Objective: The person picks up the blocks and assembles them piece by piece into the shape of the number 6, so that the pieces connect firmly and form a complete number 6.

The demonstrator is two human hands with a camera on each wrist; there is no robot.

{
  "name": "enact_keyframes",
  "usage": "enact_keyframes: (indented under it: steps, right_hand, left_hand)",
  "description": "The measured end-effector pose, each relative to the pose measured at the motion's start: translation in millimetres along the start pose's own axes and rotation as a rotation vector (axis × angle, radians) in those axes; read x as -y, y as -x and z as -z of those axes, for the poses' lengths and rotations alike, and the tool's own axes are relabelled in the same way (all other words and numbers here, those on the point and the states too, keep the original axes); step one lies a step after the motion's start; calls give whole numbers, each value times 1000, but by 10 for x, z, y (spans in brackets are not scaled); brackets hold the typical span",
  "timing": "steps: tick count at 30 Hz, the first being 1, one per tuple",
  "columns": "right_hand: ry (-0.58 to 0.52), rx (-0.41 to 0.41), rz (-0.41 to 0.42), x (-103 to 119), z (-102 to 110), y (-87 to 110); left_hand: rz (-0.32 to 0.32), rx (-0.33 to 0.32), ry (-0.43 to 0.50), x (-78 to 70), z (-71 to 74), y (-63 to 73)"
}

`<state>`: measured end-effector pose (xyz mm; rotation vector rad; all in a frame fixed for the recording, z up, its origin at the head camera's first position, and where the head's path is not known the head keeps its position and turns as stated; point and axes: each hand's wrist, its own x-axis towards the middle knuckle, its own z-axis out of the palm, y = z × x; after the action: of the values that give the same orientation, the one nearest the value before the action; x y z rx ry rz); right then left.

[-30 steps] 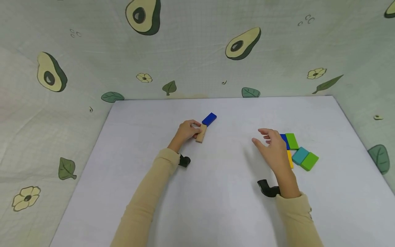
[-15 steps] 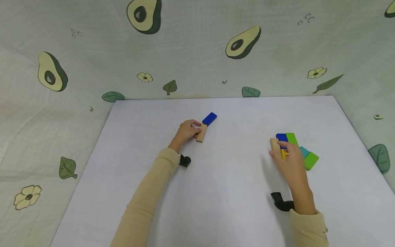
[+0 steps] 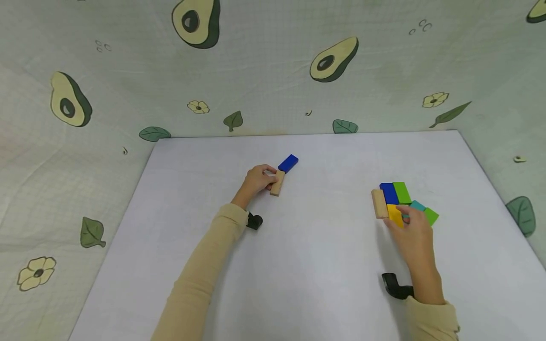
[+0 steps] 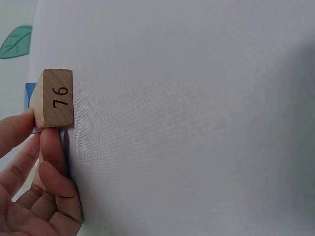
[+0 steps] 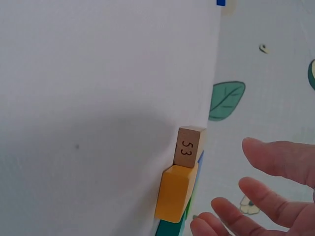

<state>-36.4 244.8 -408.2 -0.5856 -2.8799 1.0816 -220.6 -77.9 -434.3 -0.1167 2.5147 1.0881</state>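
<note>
My left hand (image 3: pixel 257 180) pinches a wooden block (image 3: pixel 277 183) between thumb and fingers; its end reads 76 in the left wrist view (image 4: pixel 58 98). Against its far end lies a blue block (image 3: pixel 288 163). On the right side, my right hand (image 3: pixel 414 232) hovers over a yellow block (image 3: pixel 394 214), thumb and fingers spread with nothing between them. In the right wrist view its fingers (image 5: pixel 275 204) are apart from the yellow block (image 5: pixel 174 194). Left of the yellow one lies another wooden block (image 3: pixel 379 203), marked 53. The hand partly covers a teal block (image 3: pixel 417 205).
Beside the yellow block lie a second blue block (image 3: pixel 388 193) and a green block (image 3: pixel 402 192). Another green block (image 3: pixel 432 216) touches the teal one. The white tabletop (image 3: pixel 315 265) ends at a cloth (image 3: pixel 273 71) printed with avocados. Black wrist mounts (image 3: pixel 396 286) hang beside the wrists.
My right hand has moved right and toward me, bringing the wooden, blue and yellow blocks on the right into view. The left hand has stayed on its wooden block.
</note>
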Motion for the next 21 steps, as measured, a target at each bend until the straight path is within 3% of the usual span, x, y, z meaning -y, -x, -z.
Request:
enact_keyframes:
  steps: [21]
  right_hand:
    - [48, 90, -142, -183, -10, -111]
  left_hand:
    - [2, 1, 2, -12, 2, 16]
